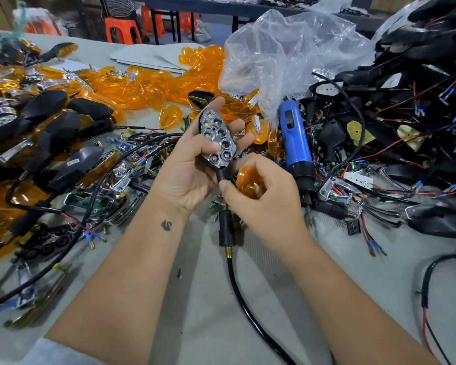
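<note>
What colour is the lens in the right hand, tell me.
The lens is clear orange; the head view shows it best.

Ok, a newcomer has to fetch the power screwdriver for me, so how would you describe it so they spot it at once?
Find the crumpled clear plastic bag on the table. Just below its near edge, beside the right hand, lies the power screwdriver, its black nose toward the person. It is the only fat bright-blue barrel among amber lenses and black wiring.

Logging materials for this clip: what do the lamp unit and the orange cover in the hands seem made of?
The lamp unit: probably plastic, a mirror-chromed honeycomb reflector that glints, in a matte black shell. The orange cover: likely plastic, translucent amber, glossy with a highlight.
</note>
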A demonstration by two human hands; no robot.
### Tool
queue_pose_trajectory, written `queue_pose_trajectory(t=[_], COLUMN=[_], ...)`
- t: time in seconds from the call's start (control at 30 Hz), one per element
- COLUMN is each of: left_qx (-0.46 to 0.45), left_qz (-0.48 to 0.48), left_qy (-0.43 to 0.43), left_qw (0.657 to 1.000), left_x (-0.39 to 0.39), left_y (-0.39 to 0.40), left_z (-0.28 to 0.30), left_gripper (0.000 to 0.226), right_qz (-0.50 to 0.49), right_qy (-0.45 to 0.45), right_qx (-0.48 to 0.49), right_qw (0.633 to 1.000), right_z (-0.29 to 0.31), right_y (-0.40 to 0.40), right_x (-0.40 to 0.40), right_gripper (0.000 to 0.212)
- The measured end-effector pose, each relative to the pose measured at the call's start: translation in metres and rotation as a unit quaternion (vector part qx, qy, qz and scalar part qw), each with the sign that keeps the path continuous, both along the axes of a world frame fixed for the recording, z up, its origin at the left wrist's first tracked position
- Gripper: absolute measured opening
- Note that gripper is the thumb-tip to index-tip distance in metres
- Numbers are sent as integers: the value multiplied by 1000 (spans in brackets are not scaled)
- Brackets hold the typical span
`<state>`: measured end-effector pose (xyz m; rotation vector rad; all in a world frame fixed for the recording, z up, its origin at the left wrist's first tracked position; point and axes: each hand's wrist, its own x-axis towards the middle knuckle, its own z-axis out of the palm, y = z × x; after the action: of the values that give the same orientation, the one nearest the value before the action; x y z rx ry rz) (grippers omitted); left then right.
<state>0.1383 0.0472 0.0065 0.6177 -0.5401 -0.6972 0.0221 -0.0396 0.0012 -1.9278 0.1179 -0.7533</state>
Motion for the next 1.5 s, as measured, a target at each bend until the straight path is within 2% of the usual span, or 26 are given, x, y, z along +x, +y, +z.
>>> queue_pose_trajectory(t=[0.13, 0.2, 0.3, 0.37, 0.47, 0.53, 0.67, 0.8, 1.0, 1.13, 1.27, 1.4, 1.5], left_qx=[35, 45, 42, 27, 26, 35, 65, 115, 125, 96, 124, 147, 144], left_qz=[42, 55, 32, 13, 4, 2, 27, 67, 81, 85, 129, 146, 124], left_qy=[-2, -2, -8, 10, 28, 36, 50, 20, -89, -95, -120, -138, -124], left_qw=[999, 997, 999, 999, 999, 999, 996, 991, 985, 987, 977, 968, 974], left_x=[-2, -2, -6, -10, -13, -14, -15, -12, -25, -30, -33, -35, -37], left_y=[-3, -4, -4, -3, -3, -4, -8, -11, -14, -18, -22, -24, -23], left_z=[1, 1, 0, 2, 5, 6, 7, 6, 5, 5, 5, 6, 9], left_gripper=[60, 65, 65, 56, 38, 38, 48, 47, 54, 48, 36, 32, 29], right_qz=[17, 40, 74, 86, 114, 94, 26, -48, -120, -122, -109, -98, -95], right_qy=[-4, 0, 9, 0, -6, 1, -12, -46, -40, -68, -78, -73, -70], right_qx=[65, 134, 255, 323, 380, 396, 376, 347, 199, 157, 156, 144, 133], right_qw=[998, 990, 964, 942, 918, 913, 926, 936, 972, 978, 979, 982, 984], right_z=[7, 11, 20, 27, 36, 38, 37, 29, 20, 21, 23, 23, 20], right_y=[-4, -7, -11, -15, -16, -16, -15, -17, -17, -11, -5, -4, -4], right_x=[-1, 0, 2, 3, 8, 14, 31, 38, 36, 37, 39, 41, 42], right_gripper=[30, 35, 22, 16, 9, 6, 9, 11, 25, 13, 29, 26, 21])
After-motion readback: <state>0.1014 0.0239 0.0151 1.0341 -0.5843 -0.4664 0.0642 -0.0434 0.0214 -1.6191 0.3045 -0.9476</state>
